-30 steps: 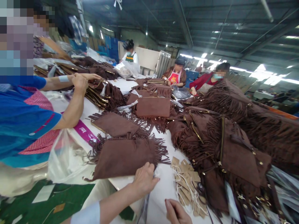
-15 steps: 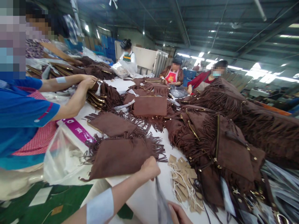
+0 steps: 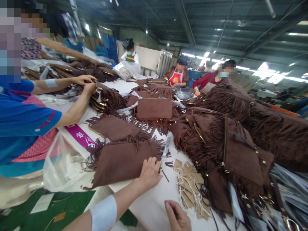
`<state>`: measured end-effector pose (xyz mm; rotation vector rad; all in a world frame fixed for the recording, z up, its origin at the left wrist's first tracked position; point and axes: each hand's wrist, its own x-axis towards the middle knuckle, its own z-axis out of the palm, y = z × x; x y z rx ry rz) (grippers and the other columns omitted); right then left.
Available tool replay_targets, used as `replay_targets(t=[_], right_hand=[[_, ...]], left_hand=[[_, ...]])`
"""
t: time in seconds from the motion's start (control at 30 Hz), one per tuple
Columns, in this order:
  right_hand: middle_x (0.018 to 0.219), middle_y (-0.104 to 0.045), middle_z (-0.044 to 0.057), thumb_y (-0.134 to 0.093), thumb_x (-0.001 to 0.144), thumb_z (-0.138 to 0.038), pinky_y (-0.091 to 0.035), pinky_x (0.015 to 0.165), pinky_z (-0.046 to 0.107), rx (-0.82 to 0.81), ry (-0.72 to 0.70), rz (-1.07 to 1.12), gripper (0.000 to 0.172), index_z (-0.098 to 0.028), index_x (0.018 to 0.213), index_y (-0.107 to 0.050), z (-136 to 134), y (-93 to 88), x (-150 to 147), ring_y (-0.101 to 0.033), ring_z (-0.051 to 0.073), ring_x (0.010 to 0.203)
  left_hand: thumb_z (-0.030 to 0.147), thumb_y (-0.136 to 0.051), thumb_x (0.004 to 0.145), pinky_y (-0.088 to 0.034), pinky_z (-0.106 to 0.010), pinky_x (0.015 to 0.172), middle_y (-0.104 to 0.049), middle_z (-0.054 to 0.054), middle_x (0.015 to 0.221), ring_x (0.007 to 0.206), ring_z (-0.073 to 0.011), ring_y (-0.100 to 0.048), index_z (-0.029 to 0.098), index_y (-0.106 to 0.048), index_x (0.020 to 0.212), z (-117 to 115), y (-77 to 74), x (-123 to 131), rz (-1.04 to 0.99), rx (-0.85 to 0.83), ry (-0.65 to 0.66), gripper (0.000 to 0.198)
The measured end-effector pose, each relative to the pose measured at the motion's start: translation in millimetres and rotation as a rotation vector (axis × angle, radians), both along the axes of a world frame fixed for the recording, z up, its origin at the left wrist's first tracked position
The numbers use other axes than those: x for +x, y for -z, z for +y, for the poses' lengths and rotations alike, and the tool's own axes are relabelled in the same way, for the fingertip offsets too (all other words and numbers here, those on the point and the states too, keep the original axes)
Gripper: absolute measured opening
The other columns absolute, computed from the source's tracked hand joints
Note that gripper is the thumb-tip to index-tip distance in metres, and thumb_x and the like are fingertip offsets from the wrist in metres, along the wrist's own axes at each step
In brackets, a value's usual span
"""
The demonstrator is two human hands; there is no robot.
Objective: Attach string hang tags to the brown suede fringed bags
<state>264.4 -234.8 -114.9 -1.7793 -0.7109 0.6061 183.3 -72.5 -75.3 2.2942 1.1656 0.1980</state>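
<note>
A brown fringed bag lies flat in front of me. My left hand rests on its lower right corner, fingers spread and laid on the surface. Just right of that hand, a strap in clear plastic wrap lies along the bag's fringe, its thin dark end pointing toward me. My right hand is low over the white tabletop, thumb apart from loosely curled fingers, with nothing visible in it. To its right lie several tan cardboard tags with white strings.
Brown fringed bags with gold zips are heaped on the right. Another bag lies just beyond mine. A co-worker's hands work at a bag pile on the left. A clear plastic bag hangs at the table's left edge.
The plastic-wrapped strap, held between my hands before, now lies by the bag's right end. My left hand has opened onto the bag, and my right hand has come further into view.
</note>
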Motion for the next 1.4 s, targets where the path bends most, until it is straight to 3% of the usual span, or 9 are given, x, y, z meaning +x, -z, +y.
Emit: replay_targets(t=[0.13, 0.3, 0.4, 0.5, 0.6, 0.7, 1.0, 1.23, 1.4], right_hand=[[0.053, -0.06, -0.001, -0.063, 0.063, -0.05, -0.04, 0.045, 0.02, -0.008, 0.038, 0.022, 0.033, -0.018, 0.066, -0.068, 10, -2.4, 4, -0.05, 0.012, 0.047], [0.06, -0.063, 0.001, -0.064, 0.062, -0.05, -0.046, 0.055, 0.022, -0.069, 0.094, 0.112, 0.035, -0.016, 0.07, -0.067, 22, -7.3, 9, -0.056, 0.015, 0.058], [0.074, -0.067, 0.004, -0.06, 0.066, -0.051, -0.046, 0.065, 0.023, -0.111, 0.086, 0.098, 0.036, -0.017, 0.077, -0.067, 31, -12.2, 8, -0.059, 0.017, 0.072], [0.077, -0.066, 0.003, -0.053, 0.071, -0.05, -0.044, 0.065, 0.023, -0.136, 0.018, 0.026, 0.036, -0.017, 0.08, -0.066, 39, -19.5, 9, -0.057, 0.017, 0.074], [0.071, -0.063, 0.002, -0.053, 0.07, -0.05, -0.041, 0.062, 0.024, -0.118, -0.07, -0.02, 0.035, -0.017, 0.076, -0.064, 49, -28.8, 13, -0.054, 0.016, 0.068], [0.063, -0.058, 0.001, -0.052, 0.069, -0.047, -0.039, 0.06, 0.025, -0.118, -0.169, -0.079, 0.033, -0.016, 0.071, -0.063, 59, -38.5, 19, -0.05, 0.016, 0.062], [0.049, -0.048, -0.003, -0.049, 0.065, -0.032, -0.032, 0.053, 0.024, -0.249, -0.449, -0.274, 0.02, -0.018, 0.053, -0.056, 92, -50.2, 37, -0.042, 0.013, 0.052], [0.043, -0.044, -0.005, -0.048, 0.064, -0.025, -0.027, 0.048, 0.023, -0.407, -0.561, -0.447, 0.017, -0.019, 0.049, -0.054, 106, -52.4, 39, -0.041, 0.011, 0.045], [0.046, -0.051, -0.003, -0.048, 0.064, -0.02, -0.028, 0.049, 0.023, -0.513, -0.613, -0.572, 0.017, -0.019, 0.051, -0.058, 112, -58.7, 37, -0.046, 0.012, 0.05]], left_hand=[[0.026, -0.051, 0.074, -0.031, -0.048, 0.089, -0.047, -0.014, 0.111, 0.106, -0.0303, -0.041, 0.015, -0.052, 0.098, 1, 2.4, 4, 0.091, 0.075, 0.109, 0.026], [0.005, -0.041, 0.07, -0.042, -0.037, 0.077, -0.052, -0.016, 0.1, 0.095, -0.0269, -0.051, 0.009, -0.055, 0.092, 10, 1.7, 9, 0.149, 0.061, 0.227, 0.027], [0.005, -0.042, 0.069, -0.043, -0.031, 0.071, -0.056, -0.012, 0.088, 0.082, -0.0223, -0.056, 0.012, -0.057, 0.081, 14, -1.8, 2, 0.14, 0.031, 0.266, 0.021], [0.013, -0.047, 0.07, -0.044, -0.025, 0.065, -0.057, -0.006, 0.08, 0.073, -0.0176, -0.057, 0.015, -0.055, 0.081, 13, -5.0, -13, 0.09, 0.004, 0.275, 0.013], [0.016, -0.048, 0.073, -0.043, -0.023, 0.067, -0.056, -0.003, 0.089, 0.079, -0.0155, -0.056, 0.017, -0.05, 0.094, 5, -4.1, -27, 0.026, 0.015, 0.248, 0.021], [0.014, -0.046, 0.075, -0.043, -0.022, 0.069, -0.052, -0.003, 0.095, 0.083, -0.0143, -0.054, 0.018, -0.05, 0.093, -7, 2.2, -36, -0.01, 0.029, 0.231, 0.019], [0.016, -0.05, 0.077, -0.042, -0.028, 0.082, -0.052, -0.006, 0.093, 0.091, -0.0173, -0.049, 0.015, -0.054, 0.08, -23, 26.0, -37, -0.067, 0.068, 0.206, 0.005], [0.018, -0.052, 0.076, -0.042, -0.032, 0.083, -0.052, -0.007, 0.095, 0.092, -0.0197, -0.048, 0.016, -0.053, 0.083, -27, 30.7, -39, -0.09, 0.08, 0.2, 0.007], [0.019, -0.051, 0.077, -0.042, -0.033, 0.082, -0.053, -0.008, 0.095, 0.091, -0.0207, -0.048, 0.015, -0.053, 0.084, -28, 31.0, -39, -0.089, 0.081, 0.212, 0.008]])
